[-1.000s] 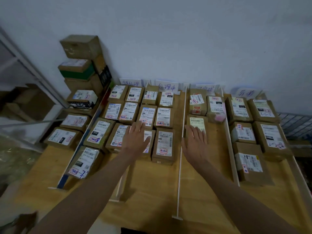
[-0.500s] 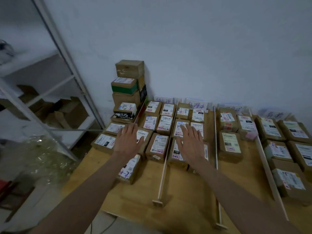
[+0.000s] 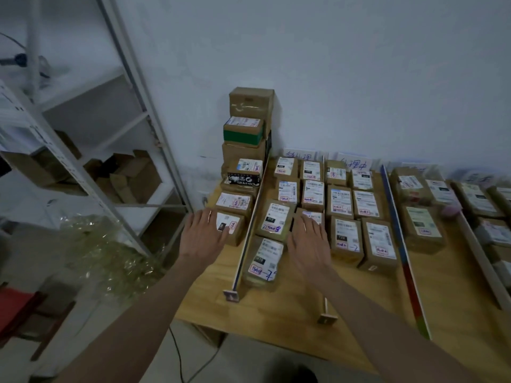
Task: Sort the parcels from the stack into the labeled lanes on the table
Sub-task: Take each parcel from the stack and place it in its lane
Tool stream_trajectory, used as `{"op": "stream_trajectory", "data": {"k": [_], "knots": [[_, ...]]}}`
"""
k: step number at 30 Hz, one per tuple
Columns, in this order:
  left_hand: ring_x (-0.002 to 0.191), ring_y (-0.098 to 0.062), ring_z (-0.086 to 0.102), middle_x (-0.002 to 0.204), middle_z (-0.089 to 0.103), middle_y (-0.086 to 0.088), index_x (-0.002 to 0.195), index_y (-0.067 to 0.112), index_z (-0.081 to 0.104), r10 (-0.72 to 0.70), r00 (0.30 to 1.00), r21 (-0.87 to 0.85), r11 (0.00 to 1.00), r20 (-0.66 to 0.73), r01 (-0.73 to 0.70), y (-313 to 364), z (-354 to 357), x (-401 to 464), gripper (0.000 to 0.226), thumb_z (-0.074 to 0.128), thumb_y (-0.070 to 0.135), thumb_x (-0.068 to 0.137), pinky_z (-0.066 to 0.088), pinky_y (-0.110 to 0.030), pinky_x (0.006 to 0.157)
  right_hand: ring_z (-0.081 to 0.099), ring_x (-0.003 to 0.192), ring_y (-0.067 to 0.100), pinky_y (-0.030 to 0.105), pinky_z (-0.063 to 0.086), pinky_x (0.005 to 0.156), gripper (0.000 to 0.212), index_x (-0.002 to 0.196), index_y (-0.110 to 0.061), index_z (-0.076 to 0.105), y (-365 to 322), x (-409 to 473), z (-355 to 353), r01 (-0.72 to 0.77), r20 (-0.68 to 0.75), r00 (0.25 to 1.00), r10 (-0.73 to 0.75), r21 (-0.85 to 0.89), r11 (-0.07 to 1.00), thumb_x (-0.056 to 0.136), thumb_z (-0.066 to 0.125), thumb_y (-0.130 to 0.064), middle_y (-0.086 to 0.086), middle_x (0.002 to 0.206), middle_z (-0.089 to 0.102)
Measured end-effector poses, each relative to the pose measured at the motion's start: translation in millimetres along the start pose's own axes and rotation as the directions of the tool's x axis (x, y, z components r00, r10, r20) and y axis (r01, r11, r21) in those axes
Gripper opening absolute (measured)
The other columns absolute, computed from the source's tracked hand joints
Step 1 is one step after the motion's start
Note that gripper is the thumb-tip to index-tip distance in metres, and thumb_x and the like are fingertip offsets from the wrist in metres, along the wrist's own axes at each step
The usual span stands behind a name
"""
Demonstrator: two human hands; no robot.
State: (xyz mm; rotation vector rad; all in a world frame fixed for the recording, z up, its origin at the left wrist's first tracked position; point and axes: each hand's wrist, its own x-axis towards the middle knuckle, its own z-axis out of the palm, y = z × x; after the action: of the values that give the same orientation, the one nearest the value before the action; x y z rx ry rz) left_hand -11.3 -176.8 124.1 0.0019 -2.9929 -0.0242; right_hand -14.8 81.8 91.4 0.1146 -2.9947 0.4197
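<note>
A stack of brown parcels (image 3: 250, 125) stands at the table's far left corner against the wall, with lower parcels in front of it. My left hand (image 3: 203, 234) is open, flat, over the nearest stack parcel (image 3: 232, 226). My right hand (image 3: 308, 241) is open, fingers spread, above a parcel (image 3: 313, 217) in the first lane. Labeled parcels fill the lanes, such as the front one (image 3: 262, 262). Handwritten lane labels (image 3: 298, 156) stand at the wall.
Thin white dividers (image 3: 249, 230) run front to back on the wooden table (image 3: 276, 310). A blue-edged divider (image 3: 401, 244) separates further lanes on the right. A metal shelf rack (image 3: 91, 128) with boxes stands left of the table, and a cable (image 3: 179, 355) hangs below.
The view has swung left and both hands have moved left with it, from the middle lanes to the stack parcels and the first lane. Both hands stay open and hold nothing.
</note>
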Motion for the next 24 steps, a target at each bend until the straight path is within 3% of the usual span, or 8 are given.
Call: {"op": "stream_trajectory", "data": {"k": [8,19,24], "knots": [[0.139,-0.026,0.038,0.149,0.042,-0.009,0.146,0.014,0.037,-0.031,0.997,-0.034,0.999,0.071,0.034,-47,30,27,0.060,0.034,0.053,0.100,0.024,-0.044,0.118,0.029,0.146,0.023,0.043,0.018,0.123,0.055,0.153,-0.016,0.027,-46,36,39,0.034,0.071,0.997,-0.033,-0.017,0.999,0.104,0.029,-0.041,0.005,0.156,0.035],[0.136,-0.026,0.039,0.145,0.044,-0.009,0.144,0.012,0.040,-0.058,0.966,-0.025,0.997,0.252,0.067,-96,101,101,0.059,0.032,0.051,0.101,0.026,-0.043,0.117,0.039,0.138,0.021,0.043,0.025,0.120,0.049,0.147,-0.017,0.036,-97,129,129,0.064,0.169,0.983,-0.074,0.066,0.996,0.103,0.033,-0.036,0.004,0.146,0.045],[0.137,-0.024,0.038,0.147,0.041,-0.004,0.147,0.016,0.036,-0.068,0.932,-0.025,0.996,0.355,0.082,-96,140,113,0.061,0.026,0.054,0.100,0.025,-0.043,0.118,0.031,0.144,0.022,0.044,0.018,0.122,0.048,0.149,-0.014,0.035,-107,154,166,0.148,0.292,0.943,-0.158,0.057,0.987,0.105,0.030,-0.031,0.006,0.152,0.039]]}}
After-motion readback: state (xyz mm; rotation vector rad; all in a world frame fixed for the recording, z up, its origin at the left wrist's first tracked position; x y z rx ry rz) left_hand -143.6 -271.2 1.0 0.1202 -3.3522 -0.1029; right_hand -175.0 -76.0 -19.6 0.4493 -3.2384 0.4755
